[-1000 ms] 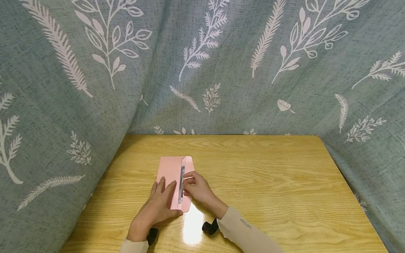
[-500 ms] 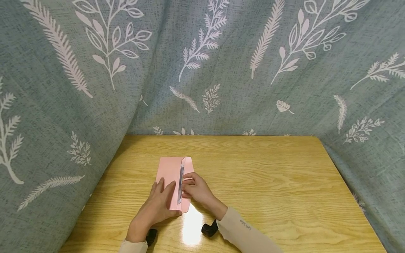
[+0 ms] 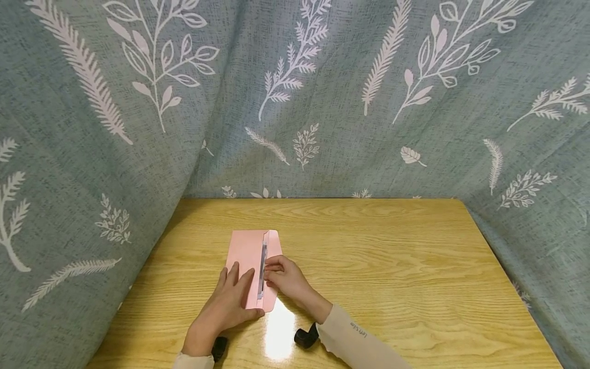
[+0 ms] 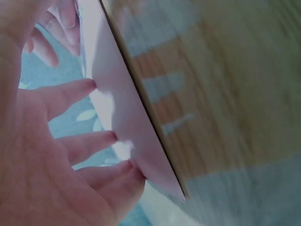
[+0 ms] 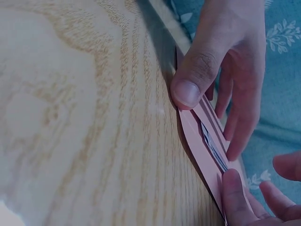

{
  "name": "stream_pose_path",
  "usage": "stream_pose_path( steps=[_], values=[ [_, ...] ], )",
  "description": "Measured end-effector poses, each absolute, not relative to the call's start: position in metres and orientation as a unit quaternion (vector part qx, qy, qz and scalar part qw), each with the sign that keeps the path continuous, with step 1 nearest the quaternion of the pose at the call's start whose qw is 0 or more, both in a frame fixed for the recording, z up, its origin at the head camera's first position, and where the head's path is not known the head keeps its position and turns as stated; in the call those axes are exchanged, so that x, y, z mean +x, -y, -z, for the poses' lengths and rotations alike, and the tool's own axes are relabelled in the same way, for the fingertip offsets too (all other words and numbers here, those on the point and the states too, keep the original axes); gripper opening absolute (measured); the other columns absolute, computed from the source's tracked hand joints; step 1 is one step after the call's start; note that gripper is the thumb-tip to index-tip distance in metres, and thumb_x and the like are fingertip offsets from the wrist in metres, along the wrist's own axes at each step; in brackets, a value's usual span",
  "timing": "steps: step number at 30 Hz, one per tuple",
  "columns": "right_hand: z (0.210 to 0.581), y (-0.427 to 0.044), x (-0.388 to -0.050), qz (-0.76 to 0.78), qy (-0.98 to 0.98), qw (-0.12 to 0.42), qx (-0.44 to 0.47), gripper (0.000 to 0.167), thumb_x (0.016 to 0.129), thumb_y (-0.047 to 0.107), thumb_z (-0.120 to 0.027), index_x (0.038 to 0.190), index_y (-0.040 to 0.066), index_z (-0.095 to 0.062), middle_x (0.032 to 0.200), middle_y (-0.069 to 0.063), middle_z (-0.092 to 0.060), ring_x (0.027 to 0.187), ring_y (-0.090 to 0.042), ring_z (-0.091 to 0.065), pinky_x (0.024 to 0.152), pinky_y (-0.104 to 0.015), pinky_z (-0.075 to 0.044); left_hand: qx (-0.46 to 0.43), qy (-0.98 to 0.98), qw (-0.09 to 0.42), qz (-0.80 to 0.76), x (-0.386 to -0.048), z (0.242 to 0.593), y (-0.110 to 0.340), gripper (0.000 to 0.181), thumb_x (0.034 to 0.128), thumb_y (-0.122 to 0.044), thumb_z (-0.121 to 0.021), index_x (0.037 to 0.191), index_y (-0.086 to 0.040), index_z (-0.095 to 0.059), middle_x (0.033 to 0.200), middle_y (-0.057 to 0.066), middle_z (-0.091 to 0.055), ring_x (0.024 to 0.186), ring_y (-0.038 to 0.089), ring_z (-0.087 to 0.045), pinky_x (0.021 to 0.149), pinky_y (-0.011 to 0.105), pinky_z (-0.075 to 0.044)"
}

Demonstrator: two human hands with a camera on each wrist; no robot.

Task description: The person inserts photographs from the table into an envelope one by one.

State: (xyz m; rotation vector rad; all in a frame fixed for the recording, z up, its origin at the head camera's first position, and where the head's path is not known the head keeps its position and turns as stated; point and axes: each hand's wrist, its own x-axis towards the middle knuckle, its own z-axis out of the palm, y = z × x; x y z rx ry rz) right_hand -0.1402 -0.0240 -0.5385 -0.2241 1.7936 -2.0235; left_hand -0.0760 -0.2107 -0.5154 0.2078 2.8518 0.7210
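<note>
A pink envelope (image 3: 244, 247) lies on the table, its flap (image 3: 274, 244) folded out to the right. Along the opening shows a narrow strip of thin, dark-and-silver sheets (image 5: 212, 146), mostly hidden inside; their kind is unclear. My left hand (image 3: 225, 302) rests on the envelope with fingers spread, its thumb pressing the near end by the flap. Bent fingers of my right hand (image 3: 289, 281) are at the opening. In the right wrist view its thumb (image 5: 232, 183) touches the sheets' edge, while another finger stands apart; whether they pinch anything is hidden.
The wood-grain table (image 3: 392, 266) extends right of the envelope. A blue-grey curtain with white leaf prints (image 3: 341, 169) hangs behind and along both sides. Black wrist cameras (image 3: 306, 336) sit under the sleeves, close to the tabletop. Light glares near the front.
My right hand's fingers shift slightly at the opening, and the strip of sheets looks a little narrower. My left hand holds its place on the envelope. The head view drifts slightly.
</note>
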Motion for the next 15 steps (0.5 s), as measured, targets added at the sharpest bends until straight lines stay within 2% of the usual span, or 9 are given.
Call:
stream_pose_path(
  steps=[9, 15],
  values=[
    [0.5393, 0.0232, -0.1413, 0.721, -0.658, 0.199, -0.087, 0.028, 0.097, -0.001, -0.062, 0.123, -0.010, -0.057, 0.107, -0.020, -0.064, 0.087, -0.018, -0.064, 0.080, -0.039, -0.057, 0.074, -0.966, 0.089, -0.233, -0.0776, 0.5161, 0.2117, 0.103, 0.0713, -0.059, -0.085, 0.153, -0.012, -0.042, 0.159, 0.032, -0.018, 0.143, 0.058, -0.012, 0.101, 0.071, -0.033],
    [0.5357, 0.0146, -0.1441, 0.720, -0.662, 0.190, -0.089, 0.027, 0.098, -0.001, -0.060, 0.122, -0.011, -0.057, 0.101, -0.020, -0.064, 0.081, -0.017, -0.062, 0.072, -0.032, -0.056, 0.080, -0.969, 0.074, -0.224, -0.0780, 0.5138, 0.2135, 0.102, 0.0717, -0.060, -0.084, 0.153, -0.013, -0.042, 0.159, 0.031, -0.020, 0.143, 0.057, -0.013, 0.102, 0.071, -0.032]
  ],
)
